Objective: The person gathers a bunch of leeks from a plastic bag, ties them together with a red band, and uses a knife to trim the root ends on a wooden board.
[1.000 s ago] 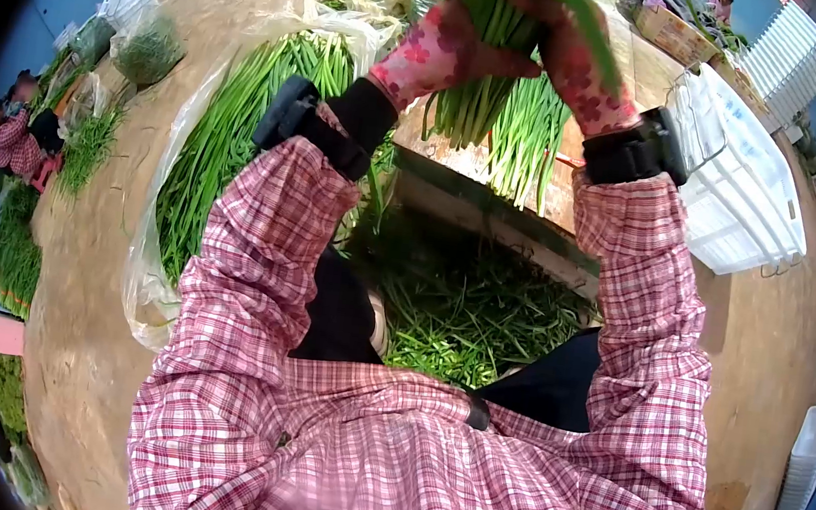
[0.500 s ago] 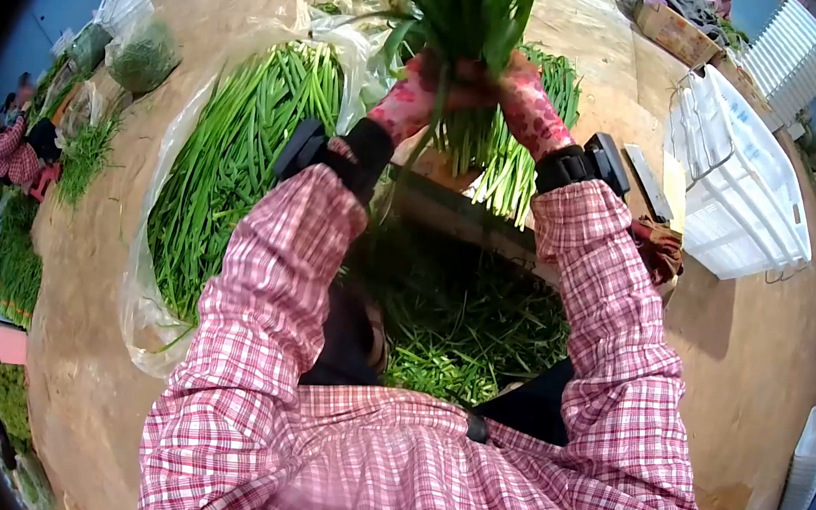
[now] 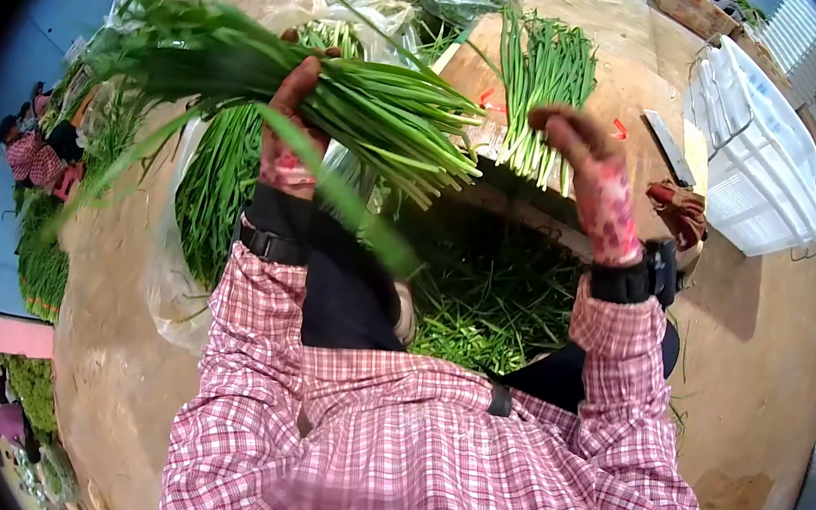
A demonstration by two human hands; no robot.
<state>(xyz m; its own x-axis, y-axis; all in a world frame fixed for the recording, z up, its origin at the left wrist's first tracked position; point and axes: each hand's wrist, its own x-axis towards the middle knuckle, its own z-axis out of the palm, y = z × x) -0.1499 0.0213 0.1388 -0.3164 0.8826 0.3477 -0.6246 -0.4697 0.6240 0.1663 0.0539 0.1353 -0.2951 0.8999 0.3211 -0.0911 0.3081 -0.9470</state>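
Note:
My left hand [image 3: 295, 111] is wrapped round a bunch of garlic chives [image 3: 383, 116], lifted and turned sideways with its pale cut ends to the right and its leafy tips to the left. One loose leaf hangs down across my left wrist. My right hand [image 3: 585, 159] is raised near the wooden board, its fingers apart and holding nothing. Beside it, another bunch of garlic chives [image 3: 545, 89] lies on the board [image 3: 628, 89], pale ends towards me. A large pile of garlic chives [image 3: 219, 193] rests in clear plastic at the left.
White plastic crates [image 3: 760, 164] stand at the right. A flat metal blade [image 3: 669, 147] and a dark red cloth [image 3: 678, 210] lie on the board's right side. Cut leaves [image 3: 480, 334] cover the floor between my legs. People [image 3: 32, 152] sit at the far left.
The bunch has come down and left, swinging from upright to sideways. My right hand has let go of it and moved right. The view has shifted slightly.

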